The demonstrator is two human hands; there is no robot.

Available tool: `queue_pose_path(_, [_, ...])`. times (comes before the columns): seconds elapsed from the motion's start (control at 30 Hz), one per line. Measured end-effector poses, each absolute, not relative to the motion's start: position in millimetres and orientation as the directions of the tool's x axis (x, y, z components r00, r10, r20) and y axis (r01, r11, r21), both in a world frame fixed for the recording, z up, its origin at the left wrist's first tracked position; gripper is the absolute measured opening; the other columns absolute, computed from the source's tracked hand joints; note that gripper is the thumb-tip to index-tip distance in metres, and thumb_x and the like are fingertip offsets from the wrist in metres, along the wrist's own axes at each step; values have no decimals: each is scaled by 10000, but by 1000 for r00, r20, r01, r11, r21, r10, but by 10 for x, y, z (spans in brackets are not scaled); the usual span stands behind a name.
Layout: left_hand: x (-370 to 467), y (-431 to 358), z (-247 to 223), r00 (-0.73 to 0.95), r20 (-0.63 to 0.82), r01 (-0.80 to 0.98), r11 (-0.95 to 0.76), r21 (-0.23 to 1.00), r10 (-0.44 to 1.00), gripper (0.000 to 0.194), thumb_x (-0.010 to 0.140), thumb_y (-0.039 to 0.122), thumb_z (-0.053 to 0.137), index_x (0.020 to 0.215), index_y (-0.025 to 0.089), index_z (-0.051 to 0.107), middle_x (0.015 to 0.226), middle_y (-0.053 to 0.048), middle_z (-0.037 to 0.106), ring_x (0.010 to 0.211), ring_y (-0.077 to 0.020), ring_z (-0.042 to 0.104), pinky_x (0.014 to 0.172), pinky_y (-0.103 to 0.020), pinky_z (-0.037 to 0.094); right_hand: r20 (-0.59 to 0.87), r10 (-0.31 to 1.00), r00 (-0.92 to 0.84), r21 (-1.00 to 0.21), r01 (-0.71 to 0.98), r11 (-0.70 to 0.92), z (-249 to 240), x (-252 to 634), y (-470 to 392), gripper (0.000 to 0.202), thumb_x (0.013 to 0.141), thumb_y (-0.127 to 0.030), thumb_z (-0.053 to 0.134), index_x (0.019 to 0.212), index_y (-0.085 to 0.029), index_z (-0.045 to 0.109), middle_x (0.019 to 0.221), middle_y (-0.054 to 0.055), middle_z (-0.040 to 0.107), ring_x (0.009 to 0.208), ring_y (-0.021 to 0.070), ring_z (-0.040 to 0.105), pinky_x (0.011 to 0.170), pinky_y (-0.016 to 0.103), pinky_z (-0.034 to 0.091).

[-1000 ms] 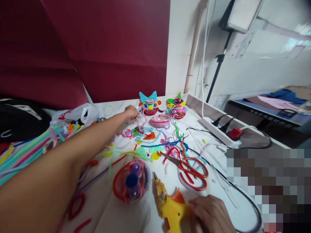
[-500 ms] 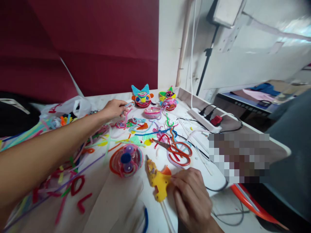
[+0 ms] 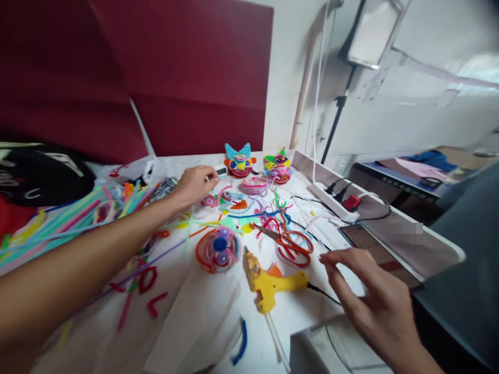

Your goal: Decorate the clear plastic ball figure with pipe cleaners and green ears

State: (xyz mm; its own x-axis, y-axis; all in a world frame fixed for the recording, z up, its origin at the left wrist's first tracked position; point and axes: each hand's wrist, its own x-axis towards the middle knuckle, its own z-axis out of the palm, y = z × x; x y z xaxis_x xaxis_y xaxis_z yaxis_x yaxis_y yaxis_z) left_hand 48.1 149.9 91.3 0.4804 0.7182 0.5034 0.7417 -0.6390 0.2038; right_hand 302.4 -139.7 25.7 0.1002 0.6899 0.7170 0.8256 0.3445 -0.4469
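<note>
My left hand (image 3: 198, 183) reaches across the table, its fingers loosely bent and apart. Just beyond its fingertips lies a small white object with a dark patch (image 3: 221, 171). My right hand (image 3: 370, 291) hovers at the table's right edge, thumb and forefinger curved around a gap, holding nothing I can see. To its left a yellow glue gun (image 3: 273, 284) lies on its side with a clear glue stick in its back end. A round coiled pipe-cleaner piece (image 3: 206, 249) with purple balls and a blue top sits left of the nozzle. Orange-handled scissors (image 3: 294, 246) lie behind the gun.
Two pipe-cleaner animal heads (image 3: 239, 162) (image 3: 277, 162) stand at the back, near a coiled pink piece (image 3: 254, 185). Loose pipe cleaners (image 3: 74, 221) crowd the left. A power strip (image 3: 335, 202) with plugs lies along the right rim. Behind my right hand is a dark flat device (image 3: 384, 254).
My right hand has left the glue gun and moved right; the gun stays lying on the table. My left hand has drawn slightly back from the small white object. The view has shifted left.
</note>
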Motion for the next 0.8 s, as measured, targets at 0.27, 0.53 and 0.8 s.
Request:
queue_pose_path(0.27, [444,1171,950,521,554,720,-683,123,649,175,854,232,511,840,178,677,826,-45,689,748,-177,622,697,-267,454,453,891,25,-760,533,372,867,2719,-288,119,832,-292,641,875,-191,687,825,35,708,724,174,636,695,304,489])
queue_pose_path(0.53, [461,993,853,542,572,690,-715,115,615,144,889,199,502,868,203,645,908,-53,682,850,-199,630,762,-294,471,250,963,-103,-875,402,270,719,2453,710,170,912,-310,629,894,-142,641,760,-12,647,608,107,601,579,255,504])
queue_pose_path(0.8, [378,1131,774,484,573,624,-720,304,661,126,806,134,561,844,190,667,776,-12,696,710,-153,639,680,-248,484,123,970,-212,-942,282,181,624,2466,921,209,946,-324,600,1035,-138,632,942,25,665,750,129,646,666,299,559])
